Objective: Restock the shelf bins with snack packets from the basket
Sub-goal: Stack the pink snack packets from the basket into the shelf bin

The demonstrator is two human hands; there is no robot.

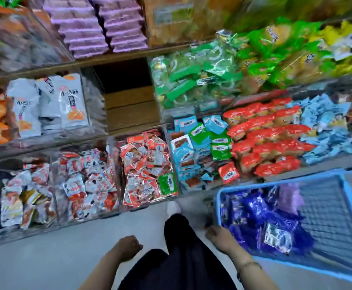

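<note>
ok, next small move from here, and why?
Probably move the right hand over the rim of the blue basket and take a dark blue packet. Both hands hold nothing; the left hand hangs loosely curled, the right is at the basket's near corner, and one shelf bin stands empty.

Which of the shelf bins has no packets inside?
The middle-row bin, between the white packets and the green packets. Only its bare wooden floor shows; the other bins in view hold packets.
</note>
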